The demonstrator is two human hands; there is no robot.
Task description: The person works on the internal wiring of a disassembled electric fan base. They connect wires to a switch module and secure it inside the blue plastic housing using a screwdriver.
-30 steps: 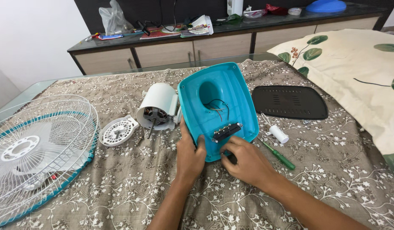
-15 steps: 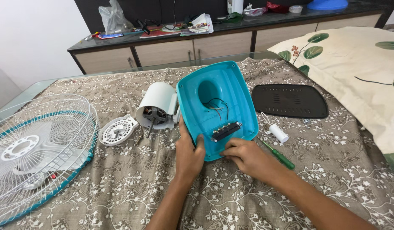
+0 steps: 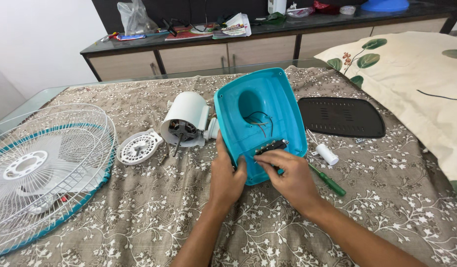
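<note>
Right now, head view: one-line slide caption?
Left hand steadies upturned teal fan base; right hand fingers its black switch block.

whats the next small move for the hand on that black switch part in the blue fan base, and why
Probably ease the black switch block a little further out of the blue base. The right hand already pinches it at the base's near edge, its wires look slack, and the left hand steadies the base.
</note>
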